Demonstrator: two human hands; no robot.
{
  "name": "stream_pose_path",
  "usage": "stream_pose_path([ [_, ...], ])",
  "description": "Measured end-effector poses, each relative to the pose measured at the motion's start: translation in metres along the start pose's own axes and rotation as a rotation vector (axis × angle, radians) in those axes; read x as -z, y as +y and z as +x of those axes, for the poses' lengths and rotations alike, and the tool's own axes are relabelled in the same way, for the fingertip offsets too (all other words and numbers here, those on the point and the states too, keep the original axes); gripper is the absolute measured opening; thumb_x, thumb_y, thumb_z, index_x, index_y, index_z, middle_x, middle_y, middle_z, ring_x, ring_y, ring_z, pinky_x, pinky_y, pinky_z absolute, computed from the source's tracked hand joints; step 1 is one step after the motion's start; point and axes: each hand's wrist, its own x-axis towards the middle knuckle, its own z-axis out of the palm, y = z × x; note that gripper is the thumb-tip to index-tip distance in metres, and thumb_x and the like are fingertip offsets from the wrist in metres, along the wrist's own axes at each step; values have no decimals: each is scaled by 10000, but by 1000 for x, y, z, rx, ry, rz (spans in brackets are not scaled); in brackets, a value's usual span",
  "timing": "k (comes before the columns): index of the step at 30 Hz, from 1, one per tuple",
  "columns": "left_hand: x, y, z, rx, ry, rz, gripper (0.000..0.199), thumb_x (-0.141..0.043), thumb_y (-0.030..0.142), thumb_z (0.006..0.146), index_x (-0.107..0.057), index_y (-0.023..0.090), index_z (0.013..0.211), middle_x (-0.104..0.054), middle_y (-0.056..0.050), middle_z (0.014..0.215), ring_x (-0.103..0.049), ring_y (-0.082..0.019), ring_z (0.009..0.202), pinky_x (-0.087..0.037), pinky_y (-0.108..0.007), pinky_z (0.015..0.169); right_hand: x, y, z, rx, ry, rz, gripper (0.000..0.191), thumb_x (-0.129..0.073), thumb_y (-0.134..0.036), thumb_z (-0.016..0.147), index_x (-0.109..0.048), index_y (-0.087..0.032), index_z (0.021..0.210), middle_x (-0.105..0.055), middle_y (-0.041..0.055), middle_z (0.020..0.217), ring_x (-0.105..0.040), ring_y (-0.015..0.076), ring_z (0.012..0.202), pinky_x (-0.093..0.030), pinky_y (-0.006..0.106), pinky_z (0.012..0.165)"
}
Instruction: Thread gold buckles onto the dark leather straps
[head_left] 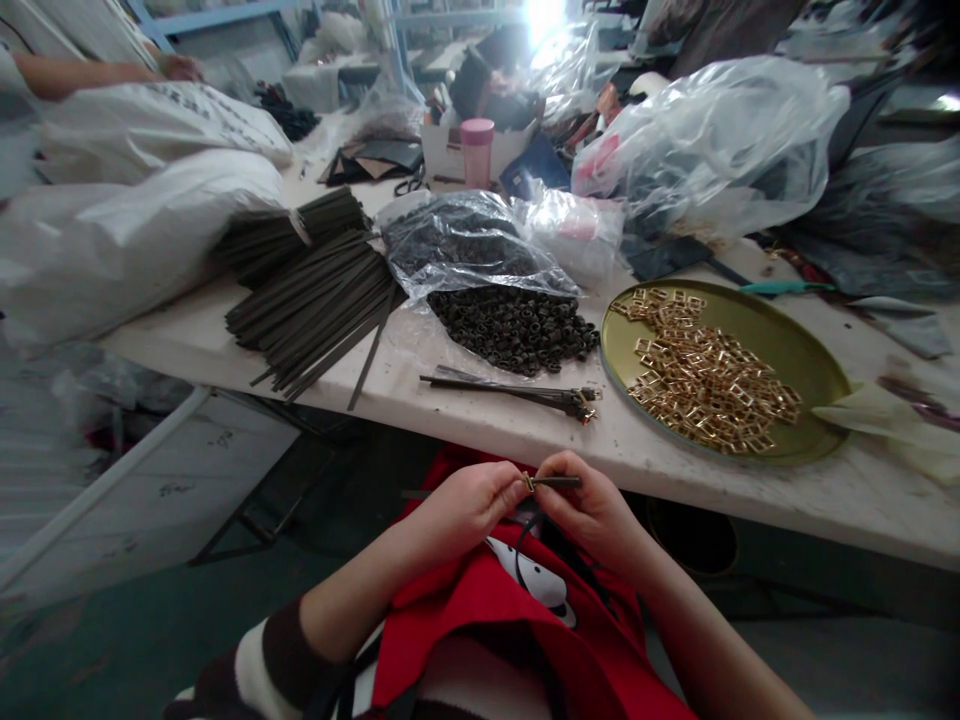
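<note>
Close above my lap, my left hand (pixel 486 497) pinches a small gold buckle (pixel 529 483). A dark narrow strap (pixel 562 482) runs through or against the buckle; my fingers partly hide how they join. My right hand (pixel 585 508) is closed on the strap, with a short end showing over its fingers. A thin dark length also sticks out left of my left hand. On the table just beyond lies a small bundle of straps with buckles (pixel 517 392) at their right ends. An oval gold tray (pixel 814 375) to the right holds a heap of loose gold buckles (pixel 712 385).
Dark straps (pixel 315 300) lie piled on the left of the table (pixel 480 428). Small black loops (pixel 517 330) spill from a clear bag (pixel 472 240). Behind stand a pink cup (pixel 477 155) and plastic bags (pixel 712 140). Another person's arm (pixel 90 75) reaches in at upper left, beside white sacks (pixel 135 235).
</note>
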Motion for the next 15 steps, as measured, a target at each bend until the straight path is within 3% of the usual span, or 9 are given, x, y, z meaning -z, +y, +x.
stream_pose_path([
  [6,0,0,-3,16,4,-27,297,-373,333,886,-506,144,698,-486,26,645,-446,-92,602,-322,-189,549,2,-7,-7,127,-17,-210,37,-471,-218,840,-498,-193,840,-555,-7,708,-512,117,629,-414,212,577],
  [15,0,3,-11,-45,-48,-49,371,-310,402,901,-524,137,755,-497,12,683,-442,-97,621,-330,-189,560,3,-17,-6,381,6,-359,116,-410,-183,875,-507,-195,811,-547,13,710,-523,128,647,-405,221,570],
])
